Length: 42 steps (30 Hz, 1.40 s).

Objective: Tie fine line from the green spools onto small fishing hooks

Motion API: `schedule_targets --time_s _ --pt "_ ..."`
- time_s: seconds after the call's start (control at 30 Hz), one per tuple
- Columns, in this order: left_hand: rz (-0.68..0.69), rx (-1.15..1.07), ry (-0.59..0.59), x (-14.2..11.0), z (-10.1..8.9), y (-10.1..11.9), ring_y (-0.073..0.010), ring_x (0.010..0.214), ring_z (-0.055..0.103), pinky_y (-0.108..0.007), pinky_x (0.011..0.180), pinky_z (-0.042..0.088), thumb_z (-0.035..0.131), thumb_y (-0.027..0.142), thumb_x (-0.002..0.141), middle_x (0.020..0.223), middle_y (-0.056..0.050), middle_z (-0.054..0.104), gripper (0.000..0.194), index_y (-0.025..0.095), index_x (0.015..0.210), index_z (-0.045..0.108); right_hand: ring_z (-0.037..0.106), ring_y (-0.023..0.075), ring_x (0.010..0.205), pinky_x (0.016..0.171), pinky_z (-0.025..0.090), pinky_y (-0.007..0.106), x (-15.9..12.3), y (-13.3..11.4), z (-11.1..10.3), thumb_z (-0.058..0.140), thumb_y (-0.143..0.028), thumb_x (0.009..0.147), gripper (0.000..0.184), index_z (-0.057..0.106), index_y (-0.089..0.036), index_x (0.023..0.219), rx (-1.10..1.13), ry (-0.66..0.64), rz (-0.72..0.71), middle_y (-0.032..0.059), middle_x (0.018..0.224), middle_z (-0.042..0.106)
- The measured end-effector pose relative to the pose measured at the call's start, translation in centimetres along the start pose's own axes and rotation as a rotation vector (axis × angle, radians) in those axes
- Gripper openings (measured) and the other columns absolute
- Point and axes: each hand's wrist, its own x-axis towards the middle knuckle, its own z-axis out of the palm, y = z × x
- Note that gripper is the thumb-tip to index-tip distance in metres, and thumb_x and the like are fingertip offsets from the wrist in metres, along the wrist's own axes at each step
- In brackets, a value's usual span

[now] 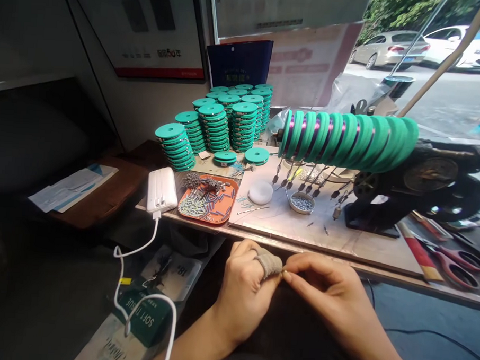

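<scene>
My left hand (245, 281) is closed in a pinch in front of the bench edge, with a grey-brown cloth sleeve (270, 263) around its index finger. Fingertip to fingertip with it, my right hand (330, 290) pinches too. Whatever lies between the fingertips is too small to name. Above my hands, a row of green foam spools (345, 139) wound with purple line sits on a dark winding machine (431, 172). Short lines with small dark weights (303, 188) hang from the spools. Beneath them stands a small bowl (302, 210) of grey beads.
Stacks of green spools (211, 128) stand at the back left. On the bench are an orange tray (225, 214) of small metal parts, a white round dish (260, 192), a white power bank (162, 189) with a dangling cable (173, 325), and red-handled scissors (459, 269) at right.
</scene>
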Motion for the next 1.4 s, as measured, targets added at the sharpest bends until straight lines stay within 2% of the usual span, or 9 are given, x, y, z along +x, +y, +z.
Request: schedule_targets --time_s 0.17,0.23,0.5,0.77,0.87,0.93,1.1,1.23,1.4 --pt "-0.146 -0.070 0.009 0.2 0.0 -0.1 -0.0173 0.074 0.055 -0.030 0.067 0.042 0.068 0.011 0.069 0.070 -0.002 0.063 0.006 0.017 0.070 0.065 0.059 0.0119 0.054 0.050 0.046 0.017 0.1 0.1 -0.1 0.063 -0.029 0.072 0.012 0.066 -0.018 0.066 0.083 0.051 0.029 0.0007 0.062 0.066" --pt "-0.180 -0.115 0.016 0.2 0.0 -0.2 -0.0179 0.077 0.056 -0.030 0.069 0.044 0.071 0.011 0.066 0.074 -0.002 0.064 0.013 0.018 0.076 0.067 0.059 0.0120 0.054 0.049 0.046 0.017 0.0 0.2 -0.2 0.064 -0.030 0.071 0.012 0.066 -0.018 0.066 0.099 0.071 0.049 0.0008 0.062 0.066" --pt "-0.122 -0.142 0.036 0.2 0.0 -0.3 -0.0172 0.071 0.056 -0.029 0.066 0.045 0.065 0.013 0.072 0.069 -0.003 0.064 0.005 0.017 0.069 0.065 0.058 0.0143 0.054 0.047 0.046 0.020 0.0 0.1 -0.2 0.063 -0.033 0.071 0.017 0.066 -0.017 0.066 0.095 0.058 0.071 0.0027 0.062 0.066" --pt "-0.225 -0.301 0.052 0.1 0.5 -0.4 -0.0171 0.072 0.055 -0.027 0.066 0.044 0.066 0.014 0.071 0.068 -0.003 0.062 0.006 0.017 0.066 0.065 0.062 0.0138 0.059 0.053 0.050 0.018 -0.2 -0.1 -0.2 0.063 -0.026 0.073 0.009 0.065 -0.019 0.068 0.102 0.066 -0.025 0.0016 0.067 0.067" --pt "-0.371 -0.452 0.146 0.1 0.8 -0.9 -0.0175 0.081 0.056 -0.028 0.075 0.043 0.070 0.015 0.065 0.081 -0.004 0.063 0.015 0.018 0.079 0.067 0.064 0.0145 0.063 0.057 0.052 0.019 -0.6 0.1 -0.3 0.063 -0.022 0.074 0.004 0.065 -0.021 0.070 -0.037 0.180 -0.158 0.0017 0.071 0.068" --pt "-0.518 -0.645 0.170 0.1 0.9 -1.1 -0.0151 0.075 0.055 -0.027 0.073 0.042 0.072 0.020 0.063 0.078 -0.003 0.063 0.016 0.016 0.078 0.066 0.065 0.0148 0.066 0.059 0.052 0.020 -0.9 0.4 -0.3 0.062 -0.017 0.074 0.005 0.065 -0.021 0.074 -0.156 0.253 -0.276 0.0023 0.074 0.068" --pt "-0.871 -1.265 -0.026 0.2 1.2 -1.0 -0.0059 0.057 0.043 -0.017 0.053 0.032 0.074 0.028 0.063 0.063 -0.001 0.055 0.020 0.010 0.071 0.067 0.066 0.0166 0.069 0.063 0.054 0.025 -1.8 1.3 0.4 0.062 -0.011 0.073 0.017 0.068 -0.023 0.083 -0.337 0.350 -0.470 0.0045 0.080 0.070" --pt "-0.876 -1.557 -0.011 0.3 1.9 -0.8 -0.0037 0.054 0.036 -0.016 0.051 0.028 0.075 0.023 0.062 0.063 0.000 0.050 0.018 0.010 0.068 0.065 0.066 0.0164 0.069 0.067 0.055 0.027 -2.1 1.6 1.2 0.063 -0.008 0.071 0.026 0.070 -0.027 0.086 -0.355 0.428 -0.510 0.0020 0.081 0.071" --pt "-0.890 -1.624 -0.017 0.4 2.2 -0.6 -0.0042 0.054 0.036 -0.017 0.052 0.030 0.078 0.024 0.058 0.063 0.001 0.049 0.020 0.011 0.063 0.063 0.066 0.0168 0.068 0.067 0.054 0.029 -2.1 1.4 1.6 0.061 -0.008 0.072 0.024 0.069 -0.027 0.085 -0.328 0.399 -0.470 0.0021 0.082 0.071"
